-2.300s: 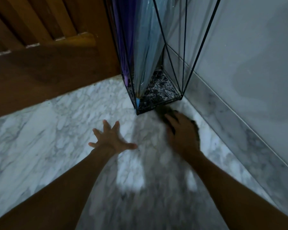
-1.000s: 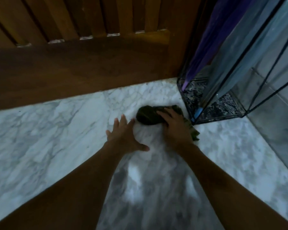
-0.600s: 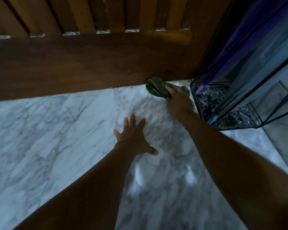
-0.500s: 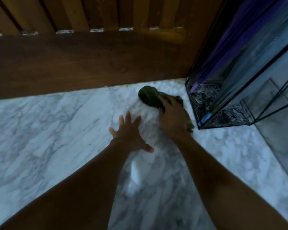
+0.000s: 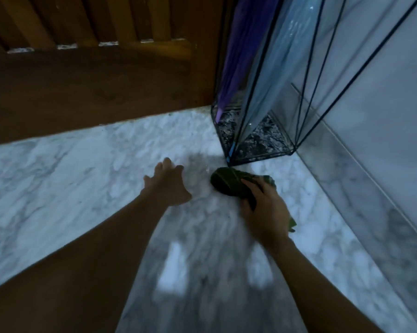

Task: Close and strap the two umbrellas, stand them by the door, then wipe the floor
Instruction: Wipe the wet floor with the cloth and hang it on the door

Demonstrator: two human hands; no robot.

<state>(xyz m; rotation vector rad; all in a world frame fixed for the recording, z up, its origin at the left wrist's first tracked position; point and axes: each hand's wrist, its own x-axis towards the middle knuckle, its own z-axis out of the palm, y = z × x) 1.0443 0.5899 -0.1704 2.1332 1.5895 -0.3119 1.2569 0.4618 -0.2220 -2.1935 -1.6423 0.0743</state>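
Nearby, the right hand [image 5: 265,212] grips one green cloth [image 5: 229,182]; the left hand [image 5: 166,186] lies spread; a purple umbrella [image 5: 238,56] and a blue umbrella [image 5: 274,68] share one rack [image 5: 260,158].

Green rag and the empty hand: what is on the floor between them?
Nothing but bare marble floor lies between the green rag under the right hand and the left hand, as the head view shows.
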